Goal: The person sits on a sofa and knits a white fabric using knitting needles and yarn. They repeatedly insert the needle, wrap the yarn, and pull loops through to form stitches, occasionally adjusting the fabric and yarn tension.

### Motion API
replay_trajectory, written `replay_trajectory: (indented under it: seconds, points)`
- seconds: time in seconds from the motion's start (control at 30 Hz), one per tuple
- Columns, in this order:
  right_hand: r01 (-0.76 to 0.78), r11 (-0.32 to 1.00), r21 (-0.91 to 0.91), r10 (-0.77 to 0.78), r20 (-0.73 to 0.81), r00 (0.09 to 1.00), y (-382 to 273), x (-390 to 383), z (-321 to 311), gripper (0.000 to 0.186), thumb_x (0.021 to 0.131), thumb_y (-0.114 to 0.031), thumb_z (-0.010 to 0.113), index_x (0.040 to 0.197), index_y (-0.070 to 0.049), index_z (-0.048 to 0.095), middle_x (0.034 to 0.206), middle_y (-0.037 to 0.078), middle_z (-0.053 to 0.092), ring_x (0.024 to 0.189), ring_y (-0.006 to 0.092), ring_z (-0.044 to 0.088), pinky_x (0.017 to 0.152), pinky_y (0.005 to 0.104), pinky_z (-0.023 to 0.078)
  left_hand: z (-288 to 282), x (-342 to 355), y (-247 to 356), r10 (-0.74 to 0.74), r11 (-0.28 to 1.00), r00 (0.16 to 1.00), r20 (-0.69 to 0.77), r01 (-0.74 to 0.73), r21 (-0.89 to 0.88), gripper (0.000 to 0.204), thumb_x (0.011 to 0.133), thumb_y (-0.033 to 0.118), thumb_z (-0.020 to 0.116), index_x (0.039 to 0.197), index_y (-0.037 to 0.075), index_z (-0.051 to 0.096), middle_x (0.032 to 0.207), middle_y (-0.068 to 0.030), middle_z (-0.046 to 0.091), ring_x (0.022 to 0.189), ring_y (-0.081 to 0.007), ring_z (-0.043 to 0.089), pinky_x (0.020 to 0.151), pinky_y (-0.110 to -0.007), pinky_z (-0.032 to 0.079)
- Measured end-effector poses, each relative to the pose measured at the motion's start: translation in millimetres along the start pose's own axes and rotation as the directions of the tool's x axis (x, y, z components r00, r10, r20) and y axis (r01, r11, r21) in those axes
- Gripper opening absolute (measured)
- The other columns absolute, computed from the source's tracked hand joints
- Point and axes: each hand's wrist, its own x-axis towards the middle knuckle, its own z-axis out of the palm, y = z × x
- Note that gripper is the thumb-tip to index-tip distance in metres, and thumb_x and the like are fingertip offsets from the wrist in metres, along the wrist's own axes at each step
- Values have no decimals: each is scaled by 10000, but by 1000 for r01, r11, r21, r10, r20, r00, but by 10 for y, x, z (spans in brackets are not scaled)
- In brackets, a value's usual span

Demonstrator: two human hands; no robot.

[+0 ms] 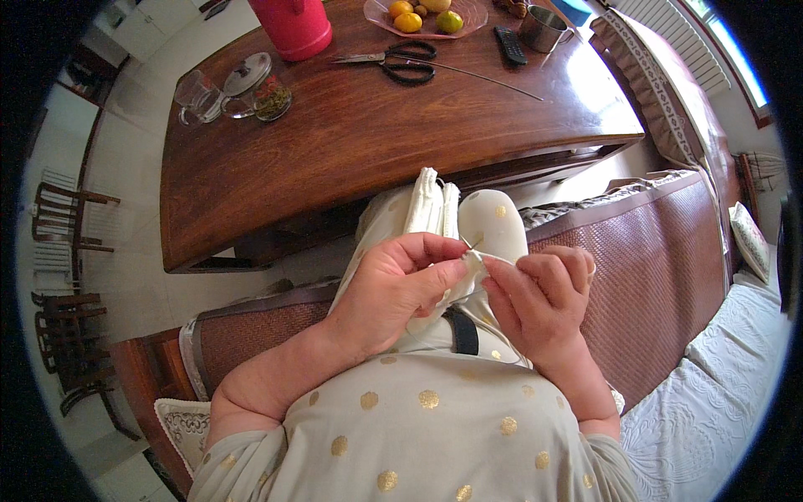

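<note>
Above my lap, my left hand (389, 284) is closed in a pinch on a small piece of white cloth (473, 266). The tip of a thin, dark, needle-like rod (470, 243) sticks out at its fingertips. Close beside it, my right hand (544, 297) is closed too, thumb and index finger pinching the right edge of the same cloth. Folded white material (426, 205) with a raised edge stands between my knees, just past the hands. A black strap (465, 332) lies on my lap below the fingers. My fingers hide most of the rod.
Ahead stands a brown wooden table (335, 159). On it are black-handled scissors (410, 63), a long thin rod (493, 79), a remote (509, 46), a metal cup (544, 29), a fruit plate (458, 25), a red container (293, 29) and glass vessels (255, 92).
</note>
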Motion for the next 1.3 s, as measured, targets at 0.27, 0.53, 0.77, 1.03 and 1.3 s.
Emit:
replay_trajectory:
  seconds: [0.27,0.53,0.77,1.03,1.3]
  points:
    - [-82,944,319,-19,300,954,158,324,36,532,689,-505,706,983,-74,602,867,80,576,931,283,521,819,411,375,12,8,-87,280,872,956,84,-290,395,127,880,44,602,997,2,627,927,-14,602,755,-48,532,664,-196,442]
    - [-24,976,217,29,-19,999,127,142,28,376,624,-339,784,950,-175,692,731,-5,438,671,168,429,653,331,322,-24,8,-91,366,859,931,18,-345,377,162,874,36,615,1035,21,601,888,16,541,604,2,461,555,-155,390]
    - [-75,952,297,76,8,997,125,-27,69,295,675,-129,696,969,-144,700,676,-15,448,639,175,428,610,317,334,-9,9,-65,449,805,894,-2,-403,435,152,880,29,599,1032,23,601,907,7,539,698,-13,479,615,-166,402]
    - [-13,835,550,2,20,1000,307,18,116,273,709,-108,620,970,-93,700,775,54,506,706,218,501,656,331,419,-75,35,-11,544,624,823,163,-526,578,118,917,63,547,1002,30,621,933,-7,548,795,-46,504,710,-192,414]
    - [-1,816,579,-16,23,1000,296,38,94,247,680,-156,718,920,-103,698,783,42,508,719,216,506,649,325,416,-27,-38,161,1,985,989,148,-27,170,246,896,49,557,1135,24,612,788,38,565,688,-30,489,617,-159,395]
